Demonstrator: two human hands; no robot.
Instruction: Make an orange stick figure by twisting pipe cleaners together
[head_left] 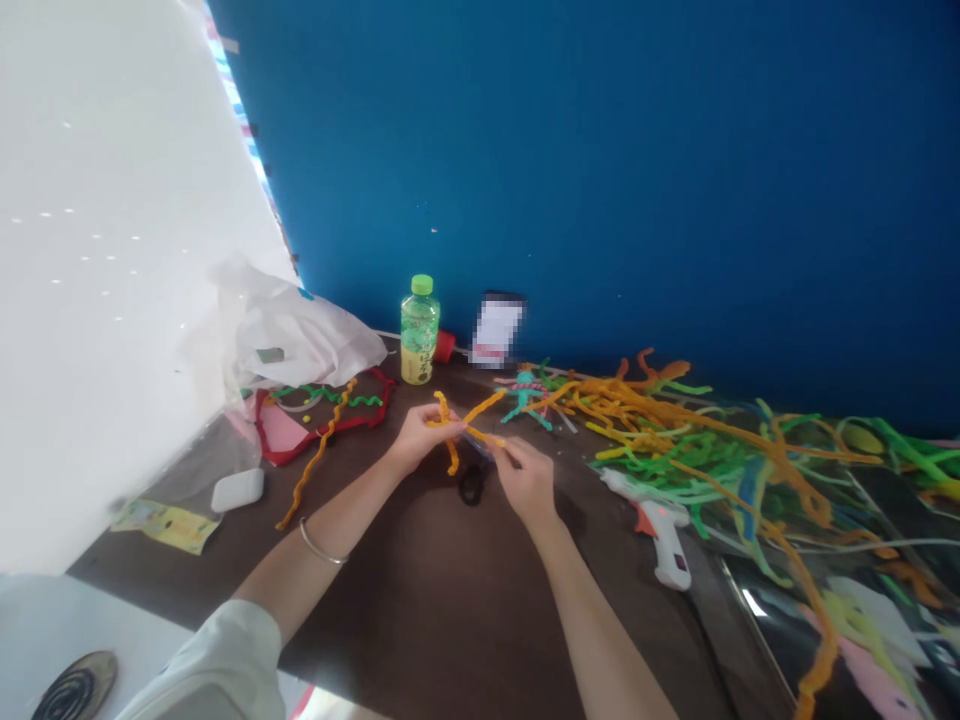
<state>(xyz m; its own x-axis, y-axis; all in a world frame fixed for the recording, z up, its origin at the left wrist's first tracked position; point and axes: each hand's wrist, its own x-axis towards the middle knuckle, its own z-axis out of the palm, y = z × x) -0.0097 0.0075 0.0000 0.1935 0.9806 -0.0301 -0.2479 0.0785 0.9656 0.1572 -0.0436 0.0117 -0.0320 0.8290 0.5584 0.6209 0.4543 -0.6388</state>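
Observation:
Above the middle of the dark table, my left hand (424,435) pinches an orange pipe cleaner piece (484,407) with several arms sticking out. My right hand (525,478) is closed on the end of one arm of the same piece. Just below the piece, a dark round-handled item, perhaps scissors (471,485), lies on the table, partly hidden. A small teal figure of pipe cleaners (525,392) lies a little beyond my right hand. Left of my left hand lies a twisted orange pipe cleaner (319,460).
A white glue gun (667,545) lies on the right by a heap of orange and green pipe cleaners (720,430). At the back stand a green-capped bottle (418,335) and a phone (498,330) against the blue wall. Left are a plastic bag (300,330) and white earbud case (238,490).

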